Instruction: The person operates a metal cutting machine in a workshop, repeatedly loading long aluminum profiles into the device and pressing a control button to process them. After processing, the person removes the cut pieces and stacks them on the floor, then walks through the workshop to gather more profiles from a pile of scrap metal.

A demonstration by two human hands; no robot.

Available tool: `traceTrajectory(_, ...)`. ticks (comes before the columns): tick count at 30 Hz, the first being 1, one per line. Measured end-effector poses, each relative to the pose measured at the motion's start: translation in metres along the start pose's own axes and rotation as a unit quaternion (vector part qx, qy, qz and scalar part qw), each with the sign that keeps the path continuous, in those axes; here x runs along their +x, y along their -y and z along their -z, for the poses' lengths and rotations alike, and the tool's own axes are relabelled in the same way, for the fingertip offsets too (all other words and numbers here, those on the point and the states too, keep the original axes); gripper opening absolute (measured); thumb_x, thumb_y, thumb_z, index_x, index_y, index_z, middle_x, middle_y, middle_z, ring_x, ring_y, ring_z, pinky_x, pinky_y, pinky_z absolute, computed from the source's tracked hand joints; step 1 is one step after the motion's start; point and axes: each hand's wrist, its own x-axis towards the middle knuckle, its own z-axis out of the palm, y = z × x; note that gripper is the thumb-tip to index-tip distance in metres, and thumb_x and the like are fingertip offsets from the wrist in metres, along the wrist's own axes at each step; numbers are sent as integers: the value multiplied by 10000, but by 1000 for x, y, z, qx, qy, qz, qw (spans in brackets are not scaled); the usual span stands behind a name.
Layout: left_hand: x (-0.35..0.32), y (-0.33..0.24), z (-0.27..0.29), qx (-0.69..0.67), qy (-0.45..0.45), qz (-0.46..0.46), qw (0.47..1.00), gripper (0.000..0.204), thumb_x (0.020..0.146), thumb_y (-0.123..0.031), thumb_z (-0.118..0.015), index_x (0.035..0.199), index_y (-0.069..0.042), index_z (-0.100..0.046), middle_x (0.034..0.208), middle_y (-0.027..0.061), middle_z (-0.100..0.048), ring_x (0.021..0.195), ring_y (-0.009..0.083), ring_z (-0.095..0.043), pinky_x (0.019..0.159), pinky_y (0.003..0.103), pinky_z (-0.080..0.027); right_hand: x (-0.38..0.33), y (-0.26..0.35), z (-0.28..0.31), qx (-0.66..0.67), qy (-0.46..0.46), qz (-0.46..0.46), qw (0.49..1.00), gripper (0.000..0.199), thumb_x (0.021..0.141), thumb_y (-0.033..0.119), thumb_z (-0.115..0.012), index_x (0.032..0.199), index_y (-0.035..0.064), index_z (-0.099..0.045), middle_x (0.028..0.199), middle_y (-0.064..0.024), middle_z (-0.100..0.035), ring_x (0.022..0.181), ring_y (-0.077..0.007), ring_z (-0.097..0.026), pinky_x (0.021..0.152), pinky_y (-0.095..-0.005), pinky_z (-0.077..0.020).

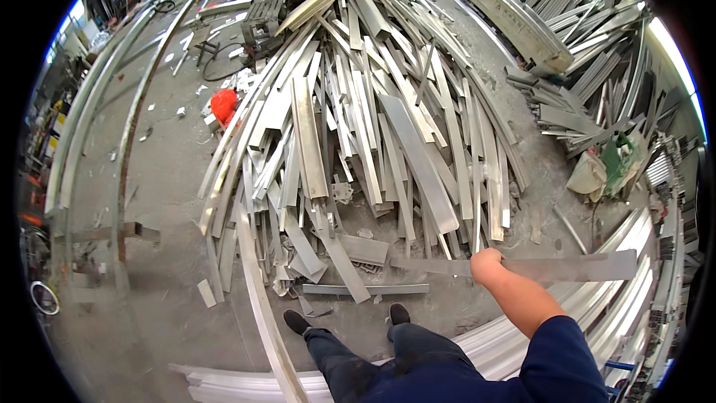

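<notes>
My right hand (487, 264) is closed around a long flat grey metal strip (570, 266). The strip lies roughly level across the view, its wider end out to the right and its narrower end reaching left over the floor. Ahead of my feet spreads a big heap of silvery metal profiles (365, 119), piled lengthwise and fanning toward me. One wide grey profile (421, 164) rests on top of the heap, just beyond my right hand. My left hand is out of view.
A short metal channel (365, 289) lies on the floor before my shoes. Long pale profiles (485, 343) run behind and to my right. More profiles (589, 104) and a green and white sack (619, 164) sit at right. Long rails (142, 104) and a red bag (224, 107) are left.
</notes>
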Motion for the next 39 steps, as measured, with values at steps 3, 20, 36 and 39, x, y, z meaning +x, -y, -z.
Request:
traceTrajectory(3, -69, -32, -6, 48, -24, 0, 999, 456, 614, -169, -766, 993, 68, -677, 907, 201, -722, 828, 311, -704, 754, 409, -538, 17, -42, -72, 89, -43, -3, 995, 411, 780, 235, -729, 1171, 111, -730, 1208, -88, -711, 1078, -278, -699, 873, -451, -576)
traceTrajectory(20, -283, -17, 22, 230, -66, 12, 971, 568, 593, -247, -805, 1062, 50, -684, 949, 231, -725, 902, 311, -716, 790, 394, -537, -75, -79, -375, 583, -22, 44, 811, 776, 574, 306, -861, 1248, 18, -608, 1152, -215, -690, 1082, -364, -658, 939, -402, -518)
traceTrajectory(36, -279, -171, -43, 391, 113, -285, 868, 691, 600, -429, -804, 1092, 29, -645, 893, 259, -701, 890, 425, -681, 802, 448, -544, -96, -186, -238, 845, -406, 170, 304, 794, 694, 141, -842, 1382, -29, -483, 1251, -146, -620, 1114, -265, -602, 965, -372, -475)
traceTrajectory(39, -280, -225, -78, 401, 146, -328, 843, 643, 589, -409, -813, 1063, -4, -656, 844, 239, -697, 832, 413, -685, 764, 448, -547, -65, -211, -239, 875, -385, 214, 200, 818, 763, 233, -864, 1429, 8, -445, 1304, -120, -575, 1203, -245, -534, 1008, -368, -432)
